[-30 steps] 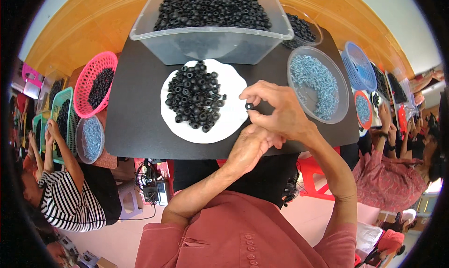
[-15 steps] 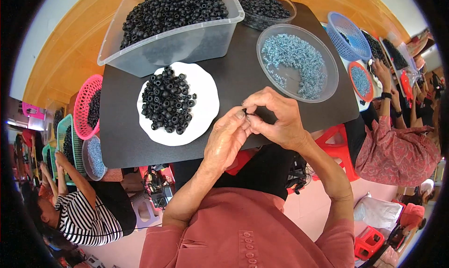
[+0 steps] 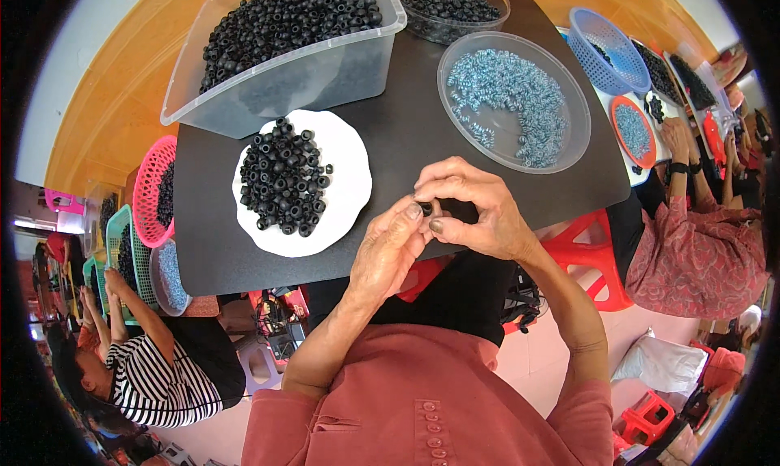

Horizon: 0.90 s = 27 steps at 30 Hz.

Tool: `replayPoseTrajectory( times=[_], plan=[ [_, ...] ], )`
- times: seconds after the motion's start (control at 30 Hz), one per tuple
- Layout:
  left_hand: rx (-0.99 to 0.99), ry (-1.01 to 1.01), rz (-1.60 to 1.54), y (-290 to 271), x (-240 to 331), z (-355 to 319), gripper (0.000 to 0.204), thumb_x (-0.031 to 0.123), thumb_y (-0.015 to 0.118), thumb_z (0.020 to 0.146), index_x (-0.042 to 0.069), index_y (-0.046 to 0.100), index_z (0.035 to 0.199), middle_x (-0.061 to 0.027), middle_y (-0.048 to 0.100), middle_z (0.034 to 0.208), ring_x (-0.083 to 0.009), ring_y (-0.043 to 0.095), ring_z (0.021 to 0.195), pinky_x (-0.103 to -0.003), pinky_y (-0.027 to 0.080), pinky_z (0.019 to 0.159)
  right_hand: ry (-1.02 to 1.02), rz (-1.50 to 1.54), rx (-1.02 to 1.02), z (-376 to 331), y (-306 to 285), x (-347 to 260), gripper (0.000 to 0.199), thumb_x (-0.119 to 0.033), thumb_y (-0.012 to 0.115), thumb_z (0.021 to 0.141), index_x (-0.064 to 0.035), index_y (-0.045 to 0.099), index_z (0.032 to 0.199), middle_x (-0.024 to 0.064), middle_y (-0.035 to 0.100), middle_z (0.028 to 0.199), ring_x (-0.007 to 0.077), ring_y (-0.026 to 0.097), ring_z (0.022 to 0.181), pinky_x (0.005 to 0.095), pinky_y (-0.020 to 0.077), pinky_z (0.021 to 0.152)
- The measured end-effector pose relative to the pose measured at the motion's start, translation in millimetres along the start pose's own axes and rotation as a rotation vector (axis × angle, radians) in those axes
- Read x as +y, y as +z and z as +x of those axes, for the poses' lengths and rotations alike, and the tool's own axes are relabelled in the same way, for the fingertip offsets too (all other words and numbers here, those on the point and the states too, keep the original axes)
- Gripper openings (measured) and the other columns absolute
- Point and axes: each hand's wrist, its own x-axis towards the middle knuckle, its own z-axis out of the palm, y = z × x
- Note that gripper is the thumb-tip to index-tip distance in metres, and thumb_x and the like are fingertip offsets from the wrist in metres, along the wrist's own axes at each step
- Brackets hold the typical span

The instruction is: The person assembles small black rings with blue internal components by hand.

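On the black table [image 3: 406,133], a clear bin of black rings [image 3: 284,43] stands behind a white plate [image 3: 345,198] heaped with more rings, beside a clear bowl of blue-grey springs [image 3: 512,100]. At the near edge, left hand [image 3: 390,251] and right hand [image 3: 471,210] meet, fingertips pinched together on one small black ring [image 3: 426,208].

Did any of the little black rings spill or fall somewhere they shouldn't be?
No, nothing looks spilled. The black rings sit heaped on the white plate, more fill the clear tub, and the blue bits stay in the clear bowl. Left hand and right hand pinch one ring.
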Motion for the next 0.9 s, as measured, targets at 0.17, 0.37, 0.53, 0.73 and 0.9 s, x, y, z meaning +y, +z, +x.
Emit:
replayPoseTrajectory(
  times=[0.17, 0.37, 0.53, 0.73, 0.9],
  plan=[
    [0.028, -0.007, 0.046, -1.4, -0.7, 1.9, 0.028, 0.023, 0.045, 0.098, -0.002, 0.056, 0.102, -0.0044, 0.053, 0.091, -0.0122, 0.051, 0.087, -0.03, 0.044, 0.085, 0.015, 0.028, 0.051, -0.2, -0.2, 1.3, 0.028, 0.002, 0.066, 0.064, -0.003, 0.063, 0.092, 0.0065, 0.061, 0.095, 0.0151, 0.056, 0.076, 0.0288, 0.0457, 0.071],
    [0.062, 0.005, 0.09, -0.1, -4.0, 3.6, 0.026, 0.023, 0.048, 0.096, -0.001, 0.058, 0.099, -0.0034, 0.055, 0.091, -0.0106, 0.052, 0.086, -0.029, 0.045, 0.083, -0.09, -0.133, 0.088, 0.1, -2.3, 0.9, 0.027, 0.002, 0.068, 0.063, -0.003, 0.062, 0.089, 0.0062, 0.061, 0.093, 0.0161, 0.055, 0.075, 0.0278, 0.0462, 0.067],
    [0.093, 0.027, 0.055, 1.3, -4.8, 2.9, 0.025, 0.019, 0.05, 0.095, -0.002, 0.058, 0.105, -0.0049, 0.057, 0.096, -0.0116, 0.054, 0.089, -0.029, 0.046, 0.084, -0.099, -0.112, 0.164, -1.3, 0.0, 3.6, 0.025, 0.0, 0.068, 0.062, -0.0031, 0.064, 0.087, 0.006, 0.061, 0.091, 0.0172, 0.055, 0.075, 0.0292, 0.0466, 0.067],
    [0.022, 0.042, -0.015, -6.5, -5.5, 3.2, 0.023, 0.013, 0.049, 0.094, -0.005, 0.057, 0.106, -0.0099, 0.059, 0.097, -0.0166, 0.057, 0.092, -0.034, 0.046, 0.085, -0.149, -0.138, 0.118, -1.6, -3.6, -0.2, 0.025, 0.003, 0.065, 0.067, -0.0007, 0.065, 0.091, 0.0085, 0.062, 0.093, 0.0154, 0.058, 0.077, 0.0263, 0.0476, 0.065],
    [0.008, 0.032, 0.07, -3.2, -4.3, 4.3, 0.026, 0.017, 0.047, 0.094, -0.006, 0.058, 0.1, -0.013, 0.06, 0.085, -0.0228, 0.056, 0.089, -0.035, 0.047, 0.081, 0.007, -0.37, 0.341, 3.9, -30.5, -16.9, 0.015, 0.0, 0.061, 0.074, -0.0043, 0.065, 0.088, 0.0076, 0.064, 0.078, 0.0151, 0.061, 0.063, 0.0274, 0.0489, 0.058]
  ],
)
